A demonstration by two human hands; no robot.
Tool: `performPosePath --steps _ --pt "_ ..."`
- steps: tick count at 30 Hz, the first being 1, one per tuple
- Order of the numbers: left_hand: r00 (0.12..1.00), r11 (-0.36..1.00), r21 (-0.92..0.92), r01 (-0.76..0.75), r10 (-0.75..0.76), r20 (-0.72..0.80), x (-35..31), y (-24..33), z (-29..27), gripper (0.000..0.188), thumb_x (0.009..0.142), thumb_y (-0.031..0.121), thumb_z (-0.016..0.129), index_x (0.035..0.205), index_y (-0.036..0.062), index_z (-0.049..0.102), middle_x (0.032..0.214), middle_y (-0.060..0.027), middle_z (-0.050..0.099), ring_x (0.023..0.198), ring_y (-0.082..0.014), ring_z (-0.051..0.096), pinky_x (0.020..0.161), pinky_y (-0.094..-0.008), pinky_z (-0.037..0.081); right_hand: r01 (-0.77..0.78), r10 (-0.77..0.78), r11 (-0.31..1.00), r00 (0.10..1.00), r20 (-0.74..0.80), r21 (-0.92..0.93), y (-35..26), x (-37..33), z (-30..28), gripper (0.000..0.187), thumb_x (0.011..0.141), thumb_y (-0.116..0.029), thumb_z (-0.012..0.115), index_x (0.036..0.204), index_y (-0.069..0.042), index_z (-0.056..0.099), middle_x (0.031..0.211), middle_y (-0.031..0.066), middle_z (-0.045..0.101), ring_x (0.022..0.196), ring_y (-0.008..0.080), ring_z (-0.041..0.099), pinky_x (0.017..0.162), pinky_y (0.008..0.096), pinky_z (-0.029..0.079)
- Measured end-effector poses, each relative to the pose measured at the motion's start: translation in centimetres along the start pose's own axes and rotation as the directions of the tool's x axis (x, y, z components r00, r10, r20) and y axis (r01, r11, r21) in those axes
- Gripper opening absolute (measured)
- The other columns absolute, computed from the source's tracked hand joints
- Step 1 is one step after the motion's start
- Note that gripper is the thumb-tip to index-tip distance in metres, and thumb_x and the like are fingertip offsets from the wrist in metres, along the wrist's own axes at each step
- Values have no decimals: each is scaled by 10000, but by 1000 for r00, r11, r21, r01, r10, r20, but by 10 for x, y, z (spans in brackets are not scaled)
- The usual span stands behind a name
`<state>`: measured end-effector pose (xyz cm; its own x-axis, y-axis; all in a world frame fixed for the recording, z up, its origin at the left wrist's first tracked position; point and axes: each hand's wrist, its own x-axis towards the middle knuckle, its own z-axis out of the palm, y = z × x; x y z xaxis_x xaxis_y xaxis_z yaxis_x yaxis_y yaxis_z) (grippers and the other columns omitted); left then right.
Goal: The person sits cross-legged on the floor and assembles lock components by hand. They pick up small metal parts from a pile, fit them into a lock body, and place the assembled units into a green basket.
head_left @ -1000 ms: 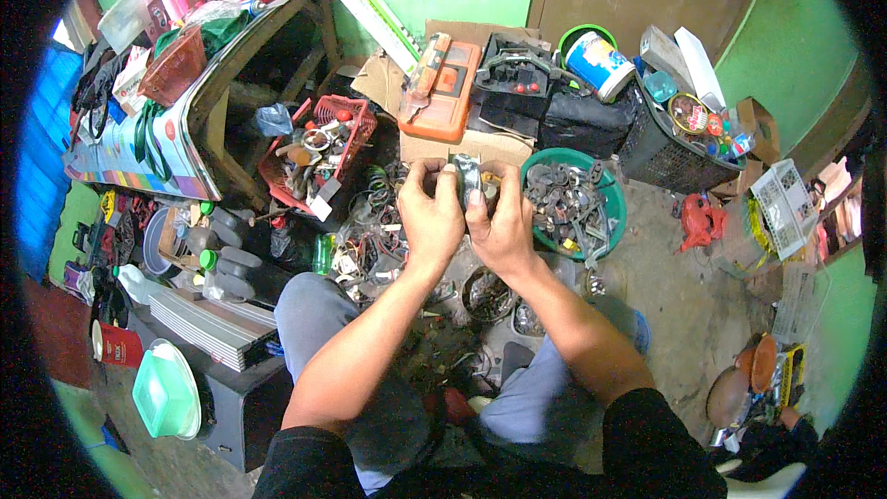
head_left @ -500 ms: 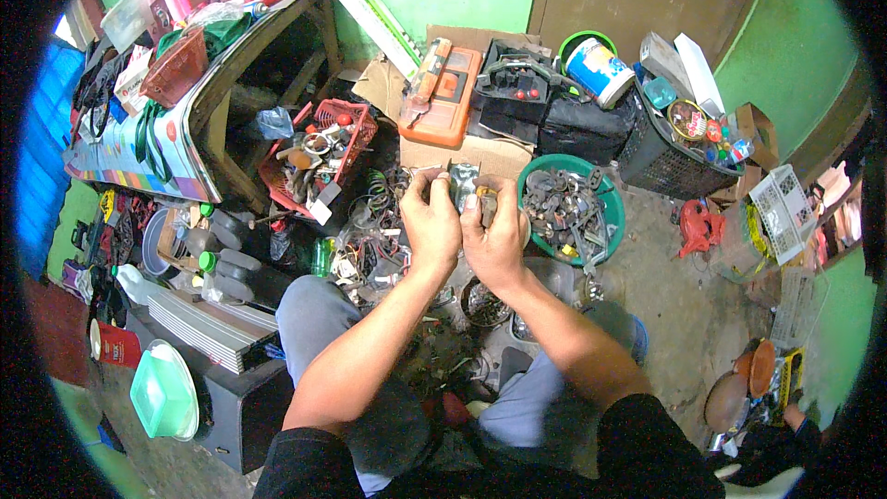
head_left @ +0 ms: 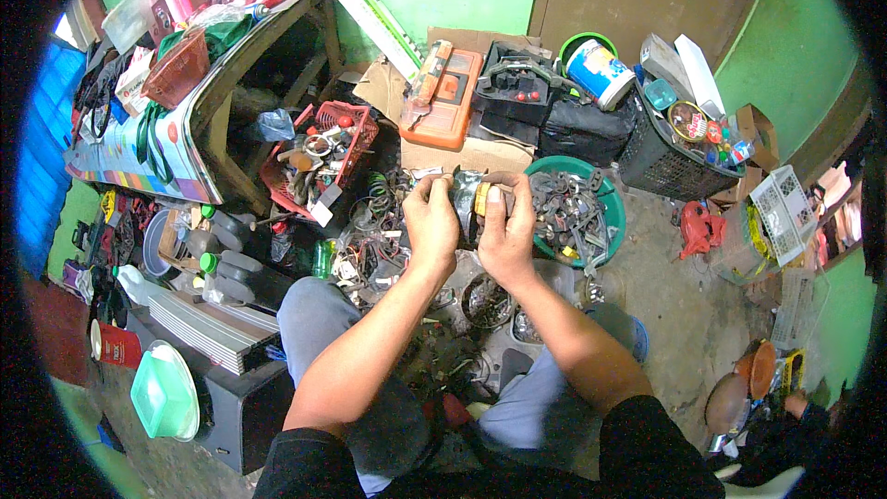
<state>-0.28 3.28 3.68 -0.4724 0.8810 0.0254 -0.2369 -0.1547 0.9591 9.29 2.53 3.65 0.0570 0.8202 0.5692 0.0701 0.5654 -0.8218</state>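
My left hand (head_left: 431,226) and my right hand (head_left: 506,233) are raised in front of me, fingers curled round a dark, rounded metal part (head_left: 467,205). The left fingers grip its left side. At the right, my thumb presses on a yellow-marked portion. The fingers cover much of it, so its exact kind is unclear. Below lie a bowl of small metal bits (head_left: 486,301) and, to the left, a heap of wires and scrap parts (head_left: 365,254). Just right of my right hand stands a green basin (head_left: 621,212) filled with dark parts.
An orange toolbox (head_left: 443,120) rests on cardboard ahead, beside a black tool tray (head_left: 513,83). A red basket (head_left: 360,143) of tools stands left, near a wooden table (head_left: 214,120). A dark crate (head_left: 661,162) stands at the right. A black box (head_left: 231,416) is at lower left.
The part between my hands has turned and shows more of its dark, curved side. My right hand has shifted slightly right, and its grip has changed.
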Motion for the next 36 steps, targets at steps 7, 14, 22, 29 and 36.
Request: performPosePath --steps 7,14,22,29,36 --pt "999 987 153 -39 38 8 8 2 0 287 856 182 552 904 -76 671 766 -111 645 708 -147 547 691 -289 441 15 -12 997 999 37 -72 4 1 -4 177 972 -163 452 1031 1 477 867 157 595 808 219 616 703 354 483" --pt "895 927 -327 186 -296 -332 72 11 -41 302 910 290 454 852 49 626 705 -62 602 583 -201 575 536 -349 454 362 -317 907 924 215 -215 -20 6 -37 164 893 -139 519 974 -8 574 787 153 618 728 305 638 659 398 487" --pt "861 753 -421 506 -411 301 54 22 -39 438 931 376 342 1126 79 599 942 -108 662 728 -230 630 547 -402 491 -526 699 420 707 105 740 19 57 -150 241 935 -302 496 922 -67 543 734 81 568 502 117 433 461 252 386" --pt "830 662 -504 555 -401 387 48 7 11 407 960 269 328 1178 17 563 1035 -164 630 954 -326 623 855 -471 502 -684 660 607 718 223 405 54 67 -152 122 834 -74 573 952 -56 600 831 21 588 604 86 496 436 208 351" --pt "727 554 -505 662 -312 611 36 -29 68 364 992 291 395 1221 32 511 1172 -144 578 1106 -277 533 978 -468 409 -403 402 913 857 324 -67 26 69 -136 253 881 -184 660 1105 -66 667 767 -23 591 620 18 488 505 171 380"
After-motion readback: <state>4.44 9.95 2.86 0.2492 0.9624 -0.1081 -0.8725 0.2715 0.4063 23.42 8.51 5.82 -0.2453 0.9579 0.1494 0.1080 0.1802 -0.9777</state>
